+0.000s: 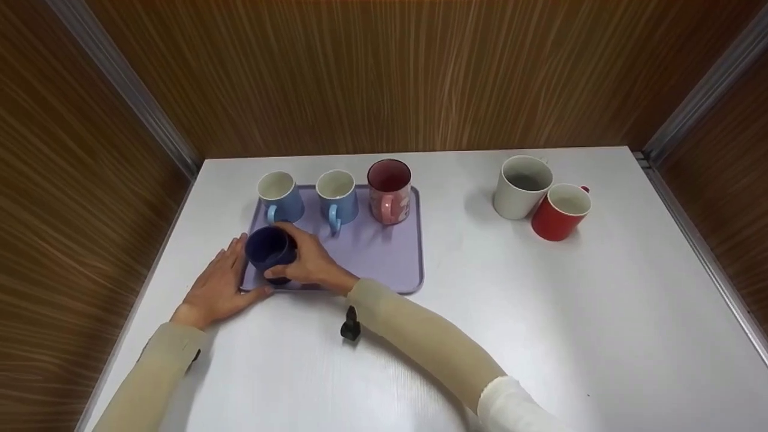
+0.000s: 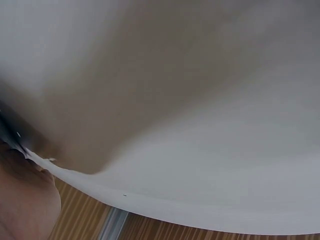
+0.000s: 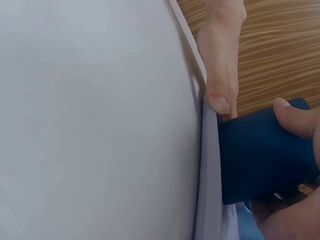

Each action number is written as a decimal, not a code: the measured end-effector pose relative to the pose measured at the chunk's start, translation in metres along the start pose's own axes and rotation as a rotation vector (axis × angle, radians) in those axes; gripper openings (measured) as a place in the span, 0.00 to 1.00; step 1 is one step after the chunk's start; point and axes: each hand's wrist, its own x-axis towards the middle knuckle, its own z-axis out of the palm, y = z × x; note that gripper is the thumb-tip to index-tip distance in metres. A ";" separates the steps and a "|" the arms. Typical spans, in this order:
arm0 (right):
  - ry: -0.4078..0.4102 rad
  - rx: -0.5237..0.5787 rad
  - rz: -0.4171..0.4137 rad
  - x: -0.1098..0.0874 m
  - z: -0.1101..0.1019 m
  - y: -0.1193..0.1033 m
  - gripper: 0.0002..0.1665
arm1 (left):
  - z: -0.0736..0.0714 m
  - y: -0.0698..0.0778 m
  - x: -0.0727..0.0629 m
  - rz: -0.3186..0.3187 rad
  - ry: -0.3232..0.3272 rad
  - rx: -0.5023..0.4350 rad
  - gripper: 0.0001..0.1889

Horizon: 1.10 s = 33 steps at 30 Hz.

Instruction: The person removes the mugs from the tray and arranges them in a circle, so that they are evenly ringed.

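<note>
My right hand (image 1: pixel 309 255) grips a dark blue mug (image 1: pixel 268 247) from its right side, thumb in front and fingers behind. The mug stands at the front left corner of a lilac tray (image 1: pixel 384 258); in the right wrist view the dark blue mug (image 3: pixel 265 152) has its base at the tray's surface. My left hand (image 1: pixel 219 291) lies flat with straight fingers along that corner, its thumb at the front rim. Behind the dark mug, two light blue mugs (image 1: pixel 282 201) and a pink mug (image 1: pixel 389 195) form a row on the tray.
On the white table (image 1: pixel 540 336), right of the tray, stand a large white mug (image 1: pixel 516 195) and a red mug (image 1: pixel 555 219), close together. Wood-grain panels (image 1: pixel 390 78) rise behind and at both sides. A small black clip (image 1: pixel 351 325) hangs from the right sleeve.
</note>
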 end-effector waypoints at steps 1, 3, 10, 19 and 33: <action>0.005 0.004 0.009 -0.001 -0.001 0.000 0.56 | 0.000 0.001 0.001 0.005 -0.001 -0.001 0.64; 0.012 0.014 0.023 -0.003 -0.002 0.000 0.55 | 0.001 0.002 0.002 0.010 -0.004 -0.003 0.64; 0.001 0.053 0.011 -0.012 -0.011 -0.003 0.56 | 0.002 0.005 0.003 0.005 -0.011 -0.006 0.63; 0.008 0.048 -0.039 -0.025 -0.033 -0.006 0.55 | -0.001 0.005 0.003 -0.013 -0.039 0.023 0.63; 0.028 0.102 -0.110 -0.060 -0.079 -0.011 0.51 | -0.010 0.009 0.001 -0.060 -0.092 0.029 0.63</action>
